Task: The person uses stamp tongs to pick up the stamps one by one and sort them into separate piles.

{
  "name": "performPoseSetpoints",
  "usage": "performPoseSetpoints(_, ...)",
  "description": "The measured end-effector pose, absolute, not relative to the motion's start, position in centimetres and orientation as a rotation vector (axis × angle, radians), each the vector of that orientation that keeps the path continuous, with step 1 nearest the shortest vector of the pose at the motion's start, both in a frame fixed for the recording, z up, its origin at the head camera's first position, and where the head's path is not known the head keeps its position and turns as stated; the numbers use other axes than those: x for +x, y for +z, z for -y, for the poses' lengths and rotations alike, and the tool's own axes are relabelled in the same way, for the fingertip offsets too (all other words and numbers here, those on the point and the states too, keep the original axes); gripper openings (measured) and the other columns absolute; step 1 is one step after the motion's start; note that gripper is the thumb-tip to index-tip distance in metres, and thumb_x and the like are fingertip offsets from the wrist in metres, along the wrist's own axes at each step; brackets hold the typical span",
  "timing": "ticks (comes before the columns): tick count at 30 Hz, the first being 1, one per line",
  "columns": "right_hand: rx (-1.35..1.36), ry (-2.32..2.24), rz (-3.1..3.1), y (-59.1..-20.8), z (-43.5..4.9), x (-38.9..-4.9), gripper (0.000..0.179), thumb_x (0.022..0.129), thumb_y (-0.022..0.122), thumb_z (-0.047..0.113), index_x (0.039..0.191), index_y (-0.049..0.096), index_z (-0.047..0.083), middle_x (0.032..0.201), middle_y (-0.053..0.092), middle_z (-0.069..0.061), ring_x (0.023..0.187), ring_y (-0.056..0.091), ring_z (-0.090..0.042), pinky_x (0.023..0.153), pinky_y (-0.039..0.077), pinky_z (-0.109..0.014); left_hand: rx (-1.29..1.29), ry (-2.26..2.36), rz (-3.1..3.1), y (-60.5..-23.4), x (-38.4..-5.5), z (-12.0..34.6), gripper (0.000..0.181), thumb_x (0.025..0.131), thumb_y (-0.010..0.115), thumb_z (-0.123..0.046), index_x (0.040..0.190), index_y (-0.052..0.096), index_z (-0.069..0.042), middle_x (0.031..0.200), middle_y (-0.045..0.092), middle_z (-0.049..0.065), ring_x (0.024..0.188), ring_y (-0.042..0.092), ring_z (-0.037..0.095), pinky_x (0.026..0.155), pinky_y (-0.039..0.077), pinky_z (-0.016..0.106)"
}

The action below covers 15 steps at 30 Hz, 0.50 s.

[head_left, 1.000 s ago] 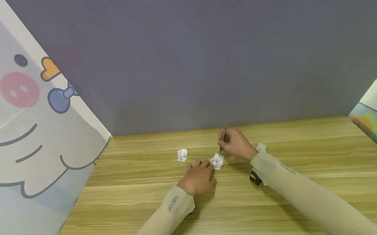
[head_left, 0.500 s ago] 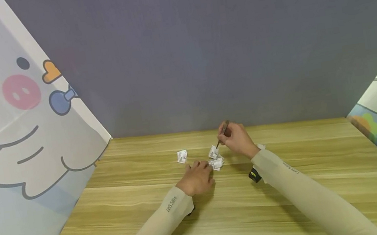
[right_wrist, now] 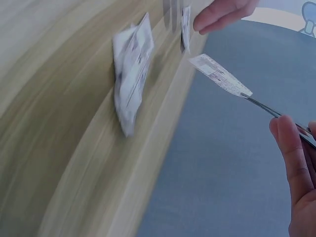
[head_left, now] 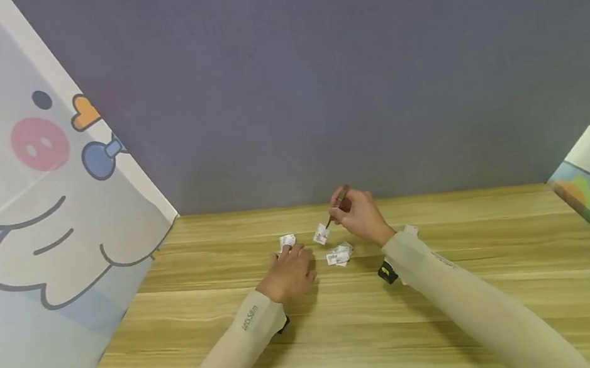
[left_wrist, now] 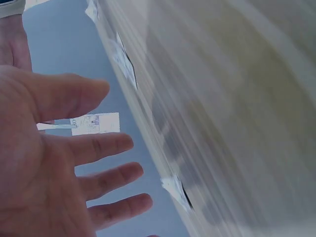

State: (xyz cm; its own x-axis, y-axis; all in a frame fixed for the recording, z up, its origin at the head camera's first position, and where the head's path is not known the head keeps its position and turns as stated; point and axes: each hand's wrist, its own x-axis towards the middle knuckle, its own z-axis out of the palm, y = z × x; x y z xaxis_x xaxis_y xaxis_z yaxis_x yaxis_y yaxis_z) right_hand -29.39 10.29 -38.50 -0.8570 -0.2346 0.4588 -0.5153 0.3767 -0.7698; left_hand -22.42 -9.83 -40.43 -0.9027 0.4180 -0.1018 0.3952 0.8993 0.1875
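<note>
My right hand pinches a pair of metal tweezers between thumb and fingers. The tweezer tips hold a postage stamp by one corner, raised off the table; its perforated edge shows in the left wrist view. Below it lies a loose pile of stamps. My left hand is spread with fingers extended beside a smaller stack of stamps on the left, partly hidden behind the fingertips. In the left wrist view, the left palm and fingers hold nothing.
Another small group of stamps lies right of my right wrist, partly behind it. The wood-grain table ends at a grey wall panel. Cartoon-printed panels flank it on both sides.
The tweezers have lifted one stamp off the middle pile and carried it leftward. My left hand has left that pile and moved left to the smaller stack.
</note>
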Motion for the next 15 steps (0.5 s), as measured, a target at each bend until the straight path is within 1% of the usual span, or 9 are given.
performPoseSetpoints(3, 0.673, 1.542, 2.351, -38.7, -9.3, -29.7, 0.006, 0.087, 0.065, 0.002, 0.087, 0.06, 0.006, 0.073, 0.064, -0.01, 0.064, 0.065, -0.025, 0.057, 0.054, -0.03, 0.599, 0.253, -2.933, -40.3, -22.6, 10.6, 0.047, 0.097, 0.054, -0.031, 0.138, 0.047, -0.009, 0.146, 0.034, 0.014, 0.134, 0.027, 0.036, 0.101, 0.023, 0.061)
performPoseSetpoints(6, 0.686, 1.633, 2.342, -39.0, -8.5, -30.0, 0.007, 0.087, 0.065, 0.001, 0.088, 0.059, 0.006, 0.075, 0.064, -0.013, 0.067, 0.066, -0.029, 0.061, 0.055, -0.038, 0.561, 0.238, -2.938, -40.3, -22.8, 11.3, 0.05, 0.097, 0.053, -0.033, 0.14, 0.044, -0.008, 0.147, 0.032, 0.014, 0.135, 0.025, 0.036, 0.102, 0.022, 0.061)
performPoseSetpoints(9, 0.684, 1.693, 2.334, -39.4, -7.7, -30.4, 0.008, 0.087, 0.065, 0.0, 0.088, 0.059, 0.005, 0.077, 0.064, -0.015, 0.067, 0.066, -0.03, 0.063, 0.055, -0.044, 0.525, 0.235, -2.941, -40.3, -23.0, 11.8, 0.054, 0.097, 0.052, -0.034, 0.143, 0.04, -0.007, 0.147, 0.031, 0.014, 0.135, 0.025, 0.035, 0.102, 0.021, 0.06)
performPoseSetpoints(13, 0.681, 1.739, 2.316, -39.8, -6.6, -30.9, 0.01, 0.086, 0.065, -0.002, 0.087, 0.059, 0.005, 0.076, 0.064, -0.017, 0.066, 0.065, -0.032, 0.063, 0.054, -0.046, 0.477, 0.254, -2.946, -40.3, -23.2, 12.2, 0.058, 0.097, 0.052, -0.034, 0.145, 0.035, -0.005, 0.148, 0.03, 0.016, 0.135, 0.025, 0.035, 0.103, 0.02, 0.06)
performPoseSetpoints(15, 0.684, 1.759, 2.32, -40.0, -5.9, -31.2, 0.01, 0.086, 0.066, -0.003, 0.086, 0.059, 0.005, 0.076, 0.063, -0.018, 0.066, 0.065, -0.032, 0.063, 0.054, -0.046, 0.456, 0.249, -2.955, -40.3, -23.3, 12.3, 0.057, 0.097, 0.052, -0.034, 0.144, 0.036, -0.004, 0.147, 0.032, 0.015, 0.134, 0.026, 0.034, 0.103, 0.021, 0.059)
